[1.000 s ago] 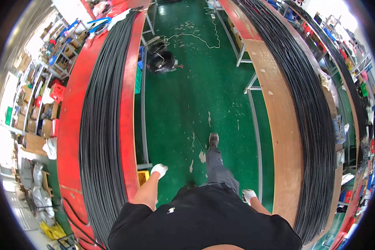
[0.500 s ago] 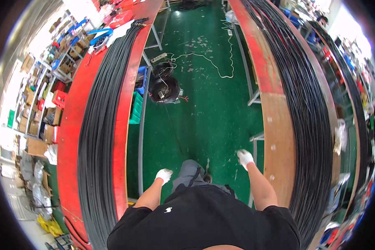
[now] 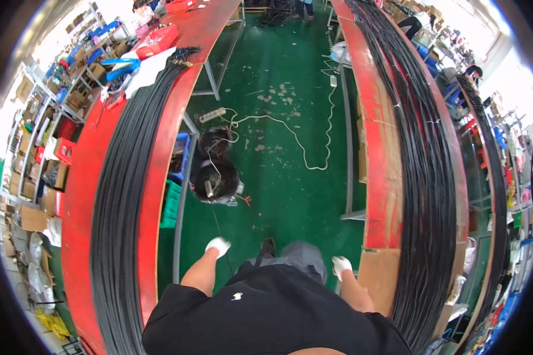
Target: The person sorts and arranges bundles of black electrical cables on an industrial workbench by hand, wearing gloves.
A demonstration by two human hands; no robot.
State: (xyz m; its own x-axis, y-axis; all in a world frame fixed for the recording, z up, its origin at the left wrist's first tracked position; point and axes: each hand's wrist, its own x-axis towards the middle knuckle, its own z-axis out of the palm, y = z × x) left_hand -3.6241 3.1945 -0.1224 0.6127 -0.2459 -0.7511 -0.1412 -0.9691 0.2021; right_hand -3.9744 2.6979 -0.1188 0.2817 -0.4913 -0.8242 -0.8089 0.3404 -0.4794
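Note:
My left hand (image 3: 219, 246), in a white glove, hangs over the floor beside the left table; motion smears its fingers, and I see nothing in it. My right hand (image 3: 340, 266), gloved in white too, swings close to the edge of the right table. Its fingers are loosely bent with no object visible in them. A long bundle of black cables (image 3: 121, 177) lies along the red left table (image 3: 77, 207). More black cables (image 3: 426, 195) run the length of the right table (image 3: 382, 171). Neither hand touches the cables.
Ahead on the green floor (image 3: 272, 148) stand two round black tubs (image 3: 216, 182) by the left table, near a white power cord (image 3: 296, 139). Blue (image 3: 180, 155) and green bins (image 3: 170, 204) sit below that table. Other people (image 3: 417, 23) are farther off.
I have moved forward along the aisle: the tubs and cord are nearer. My left hand has swung forward and the right one back. More people show at the far end.

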